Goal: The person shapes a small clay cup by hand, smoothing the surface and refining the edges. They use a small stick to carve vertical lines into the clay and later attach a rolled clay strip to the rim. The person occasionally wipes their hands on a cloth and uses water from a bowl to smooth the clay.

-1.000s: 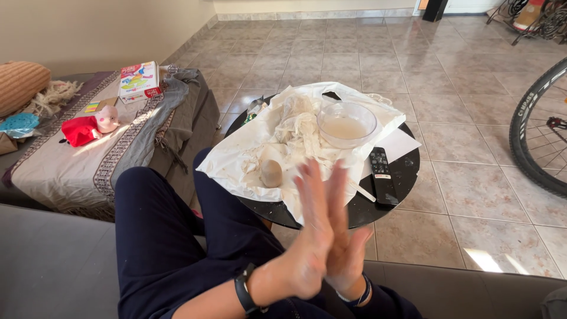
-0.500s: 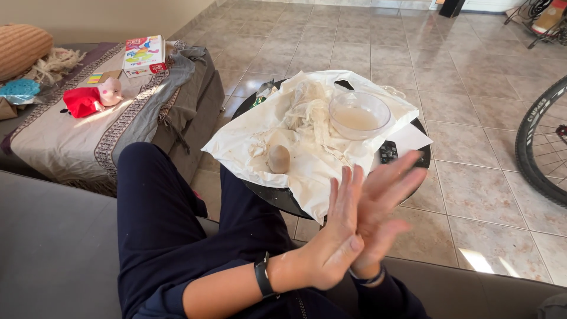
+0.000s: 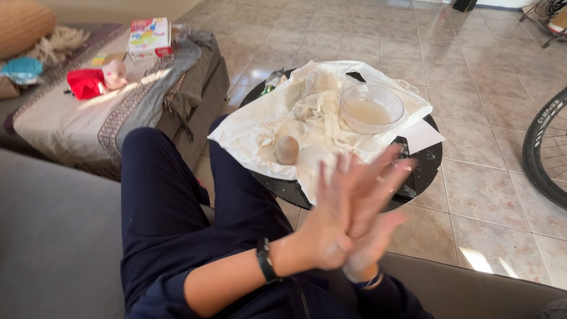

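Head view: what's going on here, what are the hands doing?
A seated person presses the left hand and right hand palm to palm, fingers blurred, holding nothing visible. Beyond them a round black table carries a crumpled white cloth, a small tan lump and a clear bowl of cloudy liquid.

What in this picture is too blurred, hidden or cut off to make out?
- Hands: the left hand and right hand are pressed palm to palm and motion-blurred in the head view; whether anything lies between them cannot be told.
- Table: its near edge is hidden by the hands, most of its top by white paper.
- Bicycle wheel: cut off by the right edge.
- Bowl: its cloudy contents cannot be identified.
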